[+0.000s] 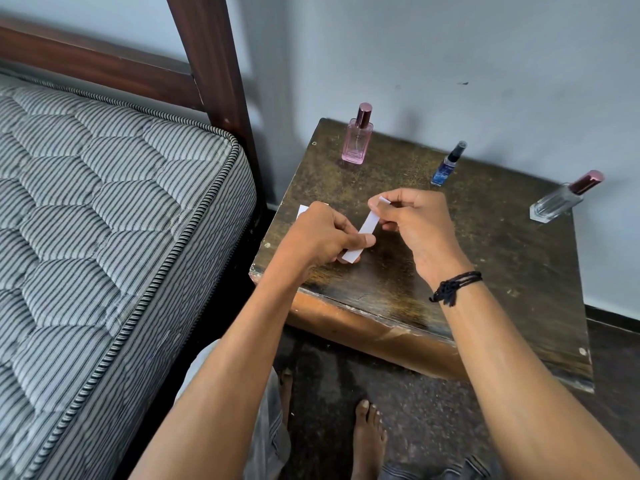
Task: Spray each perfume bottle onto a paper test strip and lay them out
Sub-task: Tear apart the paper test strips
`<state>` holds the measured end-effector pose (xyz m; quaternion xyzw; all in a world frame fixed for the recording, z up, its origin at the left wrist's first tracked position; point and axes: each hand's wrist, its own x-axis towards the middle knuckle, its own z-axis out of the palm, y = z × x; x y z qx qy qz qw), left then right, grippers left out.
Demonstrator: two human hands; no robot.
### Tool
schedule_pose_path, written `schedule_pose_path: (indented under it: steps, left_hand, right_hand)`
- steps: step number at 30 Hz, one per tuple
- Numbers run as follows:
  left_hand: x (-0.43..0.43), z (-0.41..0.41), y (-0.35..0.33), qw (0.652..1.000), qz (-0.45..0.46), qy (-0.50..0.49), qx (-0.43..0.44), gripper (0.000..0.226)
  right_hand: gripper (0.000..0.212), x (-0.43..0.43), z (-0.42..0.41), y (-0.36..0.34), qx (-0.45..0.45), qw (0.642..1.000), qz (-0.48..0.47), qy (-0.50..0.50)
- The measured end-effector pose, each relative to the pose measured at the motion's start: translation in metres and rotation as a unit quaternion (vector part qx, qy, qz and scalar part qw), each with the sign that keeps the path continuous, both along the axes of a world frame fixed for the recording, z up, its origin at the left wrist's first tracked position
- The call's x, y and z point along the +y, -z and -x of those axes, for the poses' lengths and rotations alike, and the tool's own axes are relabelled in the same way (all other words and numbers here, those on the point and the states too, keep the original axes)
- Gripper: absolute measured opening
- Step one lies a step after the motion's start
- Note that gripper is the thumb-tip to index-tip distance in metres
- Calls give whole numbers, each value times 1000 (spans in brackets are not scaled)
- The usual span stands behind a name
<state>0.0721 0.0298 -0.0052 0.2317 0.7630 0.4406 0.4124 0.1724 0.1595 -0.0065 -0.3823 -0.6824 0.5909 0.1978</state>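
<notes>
**Readying a test strip.** We see the narrow white paper test strip [367,226] held just above the worn dark wooden table [485,271], slanting from near left to far right. The left hand [322,233] pinches its near end with thumb and curled fingers, and the right hand [412,216] pinches its far end. Another piece of white paper [302,211] lies on the table behind the left hand. Toward the far side stand three bottles, none in hand:

- the square pink glass perfume bottle [356,140], at left;
- the slim blue spray bottle [446,166], in the middle;
- the clear glass bottle with a maroon cap [562,200], at right.

We judge the strip is best passed to one hand and gripped by one end only. That frees the other hand for a bottle and leaves the sprayed end untouched.
</notes>
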Motion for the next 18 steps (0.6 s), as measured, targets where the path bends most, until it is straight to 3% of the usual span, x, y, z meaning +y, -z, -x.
schedule_pose_path:
  steps: [9, 18]
  left_hand:
    - [0, 5, 5, 994, 51, 26, 95, 41]
    - [-7, 22, 5, 973, 61, 8, 220, 16]
  right_hand:
    - [14, 6, 0, 11, -37, 997, -74, 8]
    - [21, 5, 1, 24, -113, 980, -165, -14]
